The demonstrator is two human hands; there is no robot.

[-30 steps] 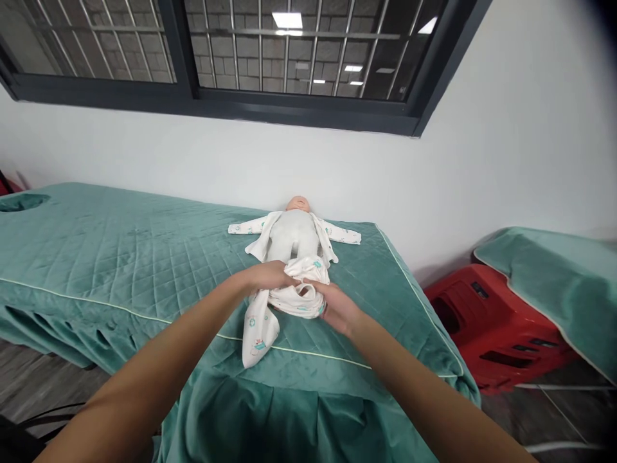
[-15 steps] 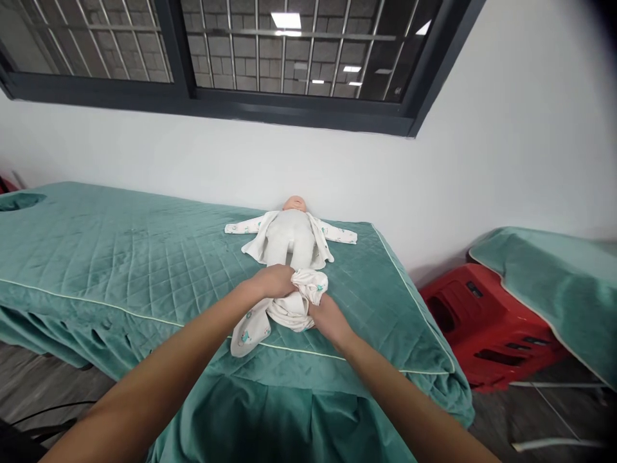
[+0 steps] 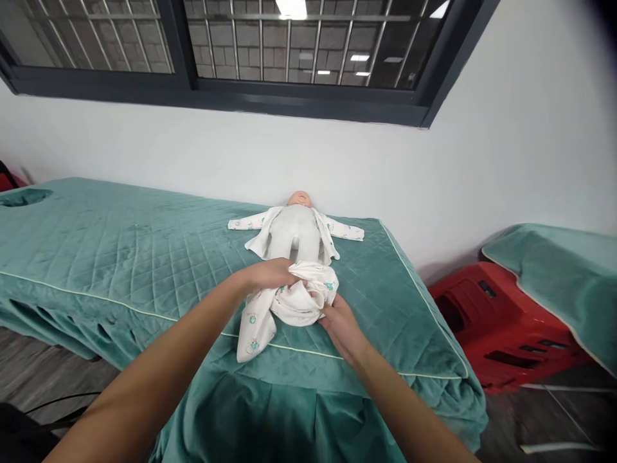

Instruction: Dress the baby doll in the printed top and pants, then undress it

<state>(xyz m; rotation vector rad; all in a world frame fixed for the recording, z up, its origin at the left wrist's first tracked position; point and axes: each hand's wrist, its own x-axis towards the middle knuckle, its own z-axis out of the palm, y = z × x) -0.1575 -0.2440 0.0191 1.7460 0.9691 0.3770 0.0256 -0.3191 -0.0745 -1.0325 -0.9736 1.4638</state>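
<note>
A baby doll (image 3: pixel 294 230) lies on its back on the green quilted bed, head toward the wall. Its arms are in the sleeves of a white printed jacket (image 3: pixel 343 229), which lies open at the front. At the doll's feet, both my hands hold bunched white baby pants (image 3: pixel 301 302) with a small green print. My left hand (image 3: pixel 274 273) grips the fabric at the upper left, its fingertips hidden in the folds. My right hand (image 3: pixel 341 325) pinches the lower right edge. One pant leg (image 3: pixel 255 328) hangs toward the bed's front edge. The doll's feet are hidden behind the cloth.
The green bed cover (image 3: pixel 120 251) stretches to the left, with a face hole (image 3: pixel 24 197) at its far end. Red stacked plastic stools (image 3: pixel 501 328) stand to the right beside another green-covered surface (image 3: pixel 563 270). A barred window (image 3: pixel 299 51) is above.
The pants have been spread wider at the gathered part, and my right hand has shifted slightly right. The loose leg lies flatter and fuller. The camera view has moved slightly.
</note>
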